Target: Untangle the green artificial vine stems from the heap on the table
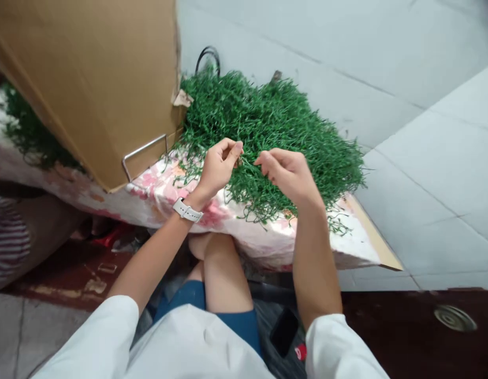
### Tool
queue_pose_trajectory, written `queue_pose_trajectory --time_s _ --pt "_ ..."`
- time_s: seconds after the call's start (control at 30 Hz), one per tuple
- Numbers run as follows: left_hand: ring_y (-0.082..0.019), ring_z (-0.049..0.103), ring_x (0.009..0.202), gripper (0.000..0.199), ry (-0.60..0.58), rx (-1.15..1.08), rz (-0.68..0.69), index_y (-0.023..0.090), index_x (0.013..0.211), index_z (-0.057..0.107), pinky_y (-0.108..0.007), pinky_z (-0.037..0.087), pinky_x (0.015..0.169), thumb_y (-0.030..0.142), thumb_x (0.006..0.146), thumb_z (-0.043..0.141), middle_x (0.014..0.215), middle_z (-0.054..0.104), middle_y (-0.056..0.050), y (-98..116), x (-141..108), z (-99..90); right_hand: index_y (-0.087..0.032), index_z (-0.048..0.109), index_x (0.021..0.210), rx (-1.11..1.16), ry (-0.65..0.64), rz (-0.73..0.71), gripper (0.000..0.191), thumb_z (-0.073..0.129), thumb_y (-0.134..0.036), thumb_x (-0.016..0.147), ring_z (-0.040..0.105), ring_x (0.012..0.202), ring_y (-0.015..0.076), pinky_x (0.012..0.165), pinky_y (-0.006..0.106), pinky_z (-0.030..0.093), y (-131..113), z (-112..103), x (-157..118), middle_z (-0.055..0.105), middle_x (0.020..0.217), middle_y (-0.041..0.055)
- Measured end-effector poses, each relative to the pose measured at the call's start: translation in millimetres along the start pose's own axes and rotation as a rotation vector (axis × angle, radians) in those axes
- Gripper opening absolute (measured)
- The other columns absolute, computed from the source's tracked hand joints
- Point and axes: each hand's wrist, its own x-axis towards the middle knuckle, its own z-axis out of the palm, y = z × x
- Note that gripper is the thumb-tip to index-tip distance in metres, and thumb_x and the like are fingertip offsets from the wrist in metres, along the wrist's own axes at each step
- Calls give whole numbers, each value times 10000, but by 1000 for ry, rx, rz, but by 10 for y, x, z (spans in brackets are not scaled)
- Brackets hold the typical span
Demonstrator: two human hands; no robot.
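Observation:
A big heap of thin green plastic strands (275, 126) lies on a board covered with a pink flowered cloth (236, 231). My left hand (219, 166), with a white watch on its wrist, pinches a thin green strand between thumb and fingers just above the heap's near edge. My right hand (285, 171) is close beside it, fingers curled and pinching the same strand or one next to it. The two hands are a few centimetres apart, over the near side of the heap.
A large cardboard box (94, 79) with a metal handle (145, 150) stands on the board at left, with more green strands (27, 131) behind it. Grey tiled floor lies to the right. A person's striped sleeve (7, 237) is at the left edge. A black phone (284, 331) rests by my knee.

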Motion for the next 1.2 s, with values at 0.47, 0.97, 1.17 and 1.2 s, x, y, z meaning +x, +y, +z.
queue_pose_trajectory --time_s 0.47,0.97,1.17,1.2 --pt "-81 425 524 245 -176 -91 451 206 767 673 -229 349 476 239 1007 636 597 500 34 673 2006 948 -186 591 799 614 55 -281 469 877 -553 739 470 636 78 583 263 355 -139 -836 1424 572 716 -20" --pt "-94 285 489 343 -279 -58 329 240 869 591 -252 320 462 456 1096 452 626 226 40 777 1766 1108 -245 456 767 759 -68 -319 609 597 -832 842 156 483 67 422 270 157 42 -884 1420 218 561 -90" --pt "-122 474 599 444 -184 35 340 233 985 613 -269 472 579 580 1086 356 661 403 7 491 1941 1027 -258 515 891 830 -2 -290 600 542 -855 841 195 491 96 435 287 213 126 -695 1550 270 585 -73" --pt "-124 479 607 442 -177 36 339 233 981 609 -273 483 596 568 1093 344 662 397 7 468 1944 1027 -258 519 902 841 13 -285 589 546 -843 847 200 494 98 437 287 223 139 -689 1553 275 591 -70"
